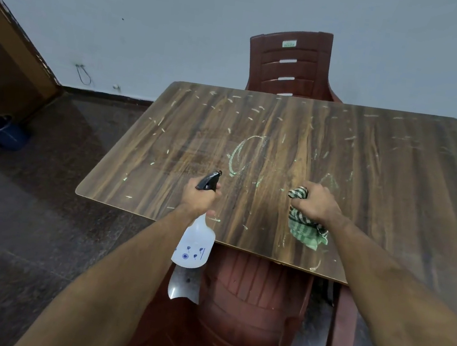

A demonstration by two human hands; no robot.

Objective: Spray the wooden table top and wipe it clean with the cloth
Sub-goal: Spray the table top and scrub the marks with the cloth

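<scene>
The wooden table top (352,171) fills the middle of the view, streaked with pale green chalk marks and scattered light scratches. My left hand (199,196) grips the neck of a clear spray bottle (194,244) with a black trigger head, its nozzle aimed forward over the near part of the table. My right hand (316,203) is closed around a bunched green-and-white checked cloth (305,229), held just above the table near its front edge.
A dark red plastic chair (291,62) stands behind the table against the pale wall. A second red chair (247,306) sits under the near edge, below my arms. A blue bucket (4,131) rests on the dark floor at the left beside a wooden cabinet (4,56).
</scene>
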